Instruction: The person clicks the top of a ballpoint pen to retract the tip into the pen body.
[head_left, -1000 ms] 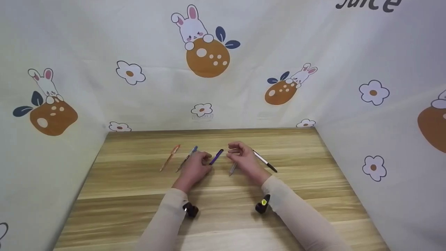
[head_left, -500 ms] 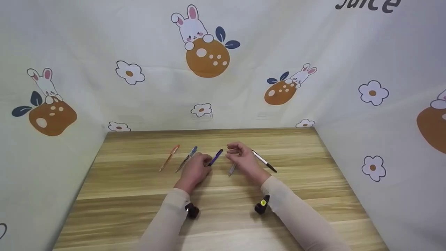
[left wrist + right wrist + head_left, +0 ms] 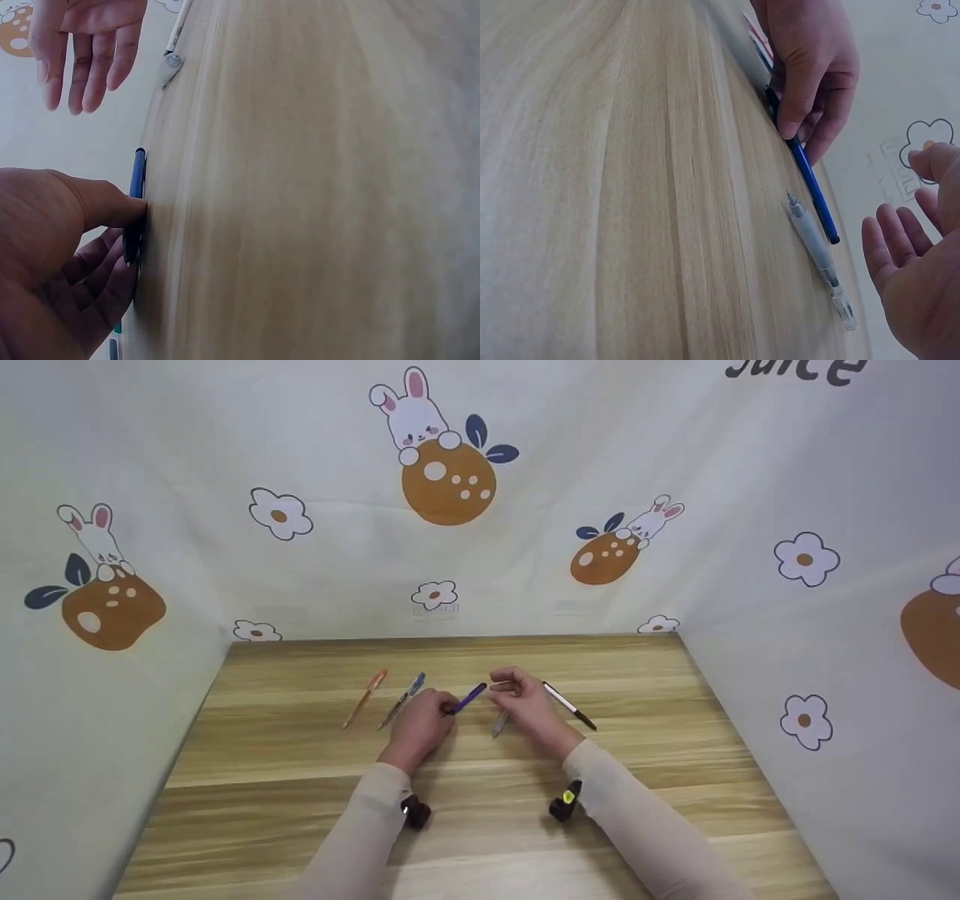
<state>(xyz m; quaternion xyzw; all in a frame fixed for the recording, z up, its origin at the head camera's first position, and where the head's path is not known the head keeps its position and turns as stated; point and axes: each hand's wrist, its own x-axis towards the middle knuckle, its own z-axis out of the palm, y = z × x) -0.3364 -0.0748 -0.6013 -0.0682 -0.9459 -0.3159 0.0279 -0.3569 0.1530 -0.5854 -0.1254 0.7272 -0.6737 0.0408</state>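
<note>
In the head view my left hand (image 3: 421, 726) pinches a blue-purple pen (image 3: 472, 697) near its dark end, low over the wooden table. The left wrist view shows the thumb on one side of that pen (image 3: 136, 176) and the fingers behind it. To the right, my right hand (image 3: 531, 706) hovers with relaxed, slightly bent fingers and holds nothing. Beneath it lies a grey clear pen (image 3: 500, 725), partly hidden by the hand. From the right wrist view, this grey pen (image 3: 811, 238) lies on the table beside the blue-purple one, its tip pointing toward the left hand.
Left of the hands lie an orange pen (image 3: 365, 699) and a clear pen with a blue top (image 3: 405, 697). A white pen with a black end (image 3: 571, 707) is right of the right hand. Patterned cloth (image 3: 337, 570) walls the wooden table (image 3: 480, 825) at the back and sides.
The blue-purple pen has turned a little clockwise in my left hand, its far end shifting slightly right. The left hand has shifted slightly; the right hand and the other pens stay in place.
</note>
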